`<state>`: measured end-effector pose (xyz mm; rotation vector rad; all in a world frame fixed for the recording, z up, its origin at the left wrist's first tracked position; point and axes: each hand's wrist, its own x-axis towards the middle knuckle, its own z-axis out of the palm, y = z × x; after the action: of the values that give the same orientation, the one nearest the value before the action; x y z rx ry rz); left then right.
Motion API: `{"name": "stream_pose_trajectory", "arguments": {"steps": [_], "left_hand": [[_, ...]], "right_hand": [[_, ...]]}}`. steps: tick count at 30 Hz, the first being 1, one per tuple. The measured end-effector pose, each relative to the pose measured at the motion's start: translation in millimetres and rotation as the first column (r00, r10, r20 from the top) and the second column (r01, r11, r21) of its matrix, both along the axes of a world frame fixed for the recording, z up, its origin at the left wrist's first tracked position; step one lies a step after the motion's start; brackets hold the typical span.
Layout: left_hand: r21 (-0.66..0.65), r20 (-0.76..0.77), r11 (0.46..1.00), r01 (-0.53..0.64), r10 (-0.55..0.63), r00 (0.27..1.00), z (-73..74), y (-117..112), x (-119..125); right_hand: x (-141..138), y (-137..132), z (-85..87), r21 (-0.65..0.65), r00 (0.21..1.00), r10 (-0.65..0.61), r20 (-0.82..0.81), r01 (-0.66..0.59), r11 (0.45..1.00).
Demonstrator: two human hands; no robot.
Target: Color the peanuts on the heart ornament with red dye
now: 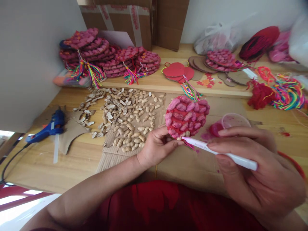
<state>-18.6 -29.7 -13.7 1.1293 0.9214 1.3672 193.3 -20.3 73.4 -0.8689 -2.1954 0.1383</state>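
My left hand [157, 146] grips the lower left edge of a round red disc [186, 116] covered in pink-painted peanut shells. One shell at the disc's bottom edge is still pale. In my right hand [257, 166] is a white paint marker [221, 152], pinched between thumb and fingers, its pink tip touching that pale shell. A multicoloured tassel [191, 91] lies just above the disc. Behind my right fingers stands a clear plastic cup [234, 119] with pink stain, partly hidden.
Peanut shells [130, 109] spread over cardboard at centre left. A blue glue gun [51, 126] lies further left with its cord. Finished peanut discs [89, 53] are stacked on the rear ledge, near red discs [176, 71], a red yarn bundle [260, 43] and coloured threads [288, 91].
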Motion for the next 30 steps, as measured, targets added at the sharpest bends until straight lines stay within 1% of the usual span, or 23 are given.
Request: {"name": "stream_pose_trajectory", "arguments": {"steps": [4,9,15,20,26,30], "left_hand": [[0.002,0.042,1.0,0.02,-0.02,0.999,0.9,0.4,0.8],[-0.026,0.117,0.999,0.041,-0.037,0.992,3.3,1.1,1.9],[-0.089,0.221,0.993,0.08,-0.058,0.973,8.1,2.0,1.1],[-0.118,0.234,0.989,0.092,-0.062,0.97,8.3,1.1,1.2],[-0.166,0.272,0.981,0.098,-0.05,0.961,8.9,0.9,1.2],[-0.204,0.261,0.975,0.093,-0.037,0.965,8.8,0.2,-0.2]], "right_hand": [[0.6,0.3,-1.6,-0.003,0.997,-0.071,-0.04,0.071,0.997],[-0.7,-0.3,-5.1,0.007,0.996,-0.057,-0.076,0.058,0.998],[-0.9,-0.5,-2.0,-0.007,0.995,-0.088,-0.041,0.088,0.996],[-2.7,-0.1,-2.5,0.043,0.997,-0.066,-0.038,0.067,0.997],[-1.4,-2.9,-0.8,0.005,0.993,-0.113,-0.035,0.113,0.994],[0.6,-3.1,-3.1,0.025,0.995,-0.095,-0.009,0.095,0.995]]}}
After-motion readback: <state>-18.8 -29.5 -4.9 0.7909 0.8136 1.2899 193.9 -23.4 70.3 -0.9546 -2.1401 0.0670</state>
